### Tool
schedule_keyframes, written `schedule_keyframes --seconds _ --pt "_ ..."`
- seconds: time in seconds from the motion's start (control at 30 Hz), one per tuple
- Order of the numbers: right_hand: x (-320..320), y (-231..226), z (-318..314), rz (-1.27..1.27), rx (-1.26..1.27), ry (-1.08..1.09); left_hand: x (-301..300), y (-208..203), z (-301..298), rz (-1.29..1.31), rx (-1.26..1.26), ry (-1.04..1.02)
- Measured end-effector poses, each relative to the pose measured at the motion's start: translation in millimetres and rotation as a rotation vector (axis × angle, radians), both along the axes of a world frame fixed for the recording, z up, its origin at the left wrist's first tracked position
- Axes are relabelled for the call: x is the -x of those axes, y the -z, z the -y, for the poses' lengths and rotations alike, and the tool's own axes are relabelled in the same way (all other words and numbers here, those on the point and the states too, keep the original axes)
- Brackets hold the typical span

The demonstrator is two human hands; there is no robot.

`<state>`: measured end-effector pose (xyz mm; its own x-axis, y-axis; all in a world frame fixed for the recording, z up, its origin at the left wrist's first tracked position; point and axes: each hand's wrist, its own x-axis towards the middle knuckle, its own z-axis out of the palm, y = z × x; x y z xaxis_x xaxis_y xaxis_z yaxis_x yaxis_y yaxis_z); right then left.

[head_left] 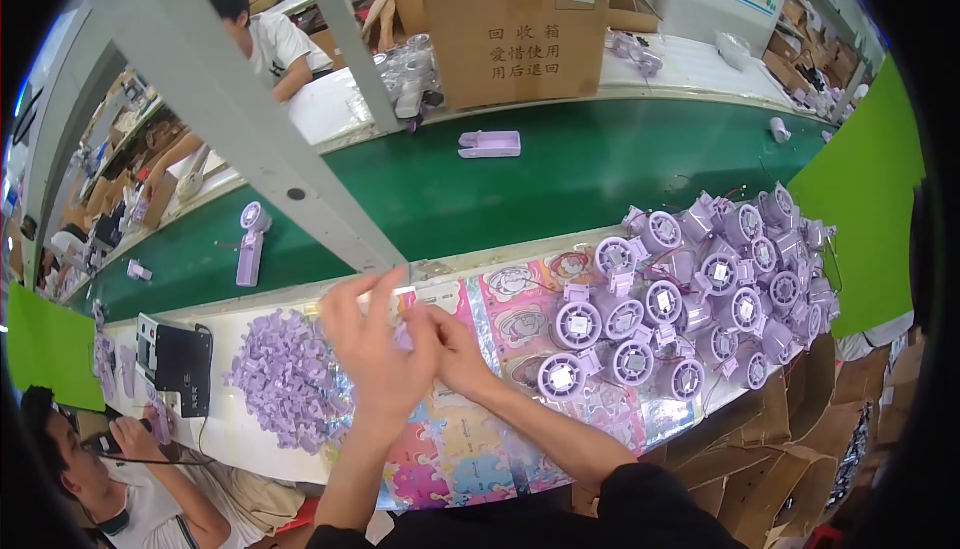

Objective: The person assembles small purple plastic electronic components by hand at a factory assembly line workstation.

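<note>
My left hand (pixel 372 354) is raised over the worktop, slightly blurred, its upper fingers stretched while its thumb side meets the other hand. A small lilac plastic part (pixel 403 337) shows between my hands, mostly covered by fingers. My right hand (pixel 458 354) has its fingers curled in against the left thumb, pinching at that part. Left of the hands lies a heap of small lilac plastic pieces (pixel 285 379). To the right are piled many round lilac fan housings (pixel 665 301) with thin wires, several showing a pale square at the hub.
A green conveyor belt (pixel 620 164) runs behind the worktop, carrying a lilac handle shell (pixel 490 144) and a lilac handheld fan body (pixel 250 244). A grey metal post (pixel 290 184) slants down near my hands. Beyond stands a cardboard box (pixel 515 29). A co-worker (pixel 130 479) sits at lower left.
</note>
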<state>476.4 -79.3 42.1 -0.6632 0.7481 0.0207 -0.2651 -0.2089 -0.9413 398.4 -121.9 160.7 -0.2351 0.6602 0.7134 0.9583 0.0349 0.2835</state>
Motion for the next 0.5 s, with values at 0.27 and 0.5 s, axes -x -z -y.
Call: schedule_keyframes --seconds 0.27,0.5 --pt "1 -6 -1 0.27 -0.226 -0.055 -11 24 -220 -0.082 0.696 0.143" --pt "-2 -8 0 0.262 -0.283 -0.046 30 75 -315 -0.162 0.932 -0.127"
